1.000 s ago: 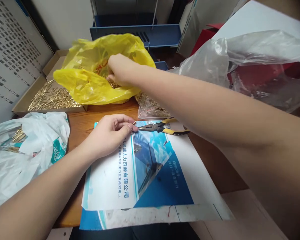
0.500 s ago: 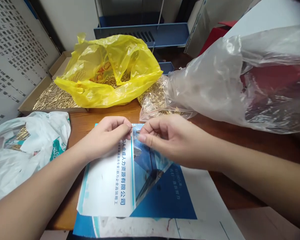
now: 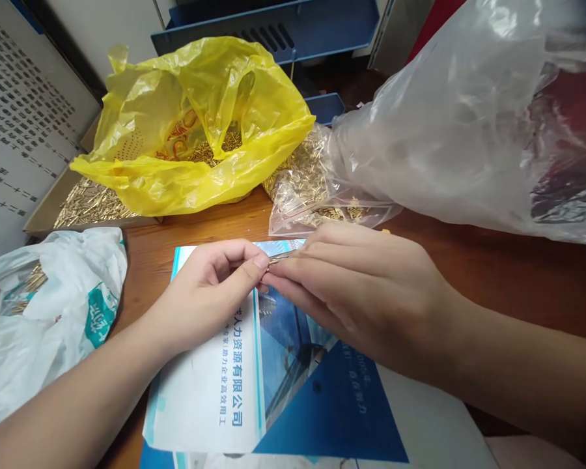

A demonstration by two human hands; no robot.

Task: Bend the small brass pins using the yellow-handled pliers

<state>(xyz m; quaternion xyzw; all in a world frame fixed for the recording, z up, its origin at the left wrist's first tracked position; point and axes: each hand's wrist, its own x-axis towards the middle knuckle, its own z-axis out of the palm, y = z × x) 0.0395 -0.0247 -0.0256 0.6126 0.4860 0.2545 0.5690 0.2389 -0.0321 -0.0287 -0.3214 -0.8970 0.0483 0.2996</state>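
Over the blue leaflet (image 3: 322,423), left hand (image 3: 209,293) and right hand (image 3: 366,293) fingertip to fingertip, both pinched shut on one small brass pin (image 3: 276,258); yellow bag (image 3: 190,124) behind.

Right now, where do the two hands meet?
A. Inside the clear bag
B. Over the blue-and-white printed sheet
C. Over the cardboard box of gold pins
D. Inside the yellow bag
B: the left hand and right hand pinch a small pin together above the printed sheet.
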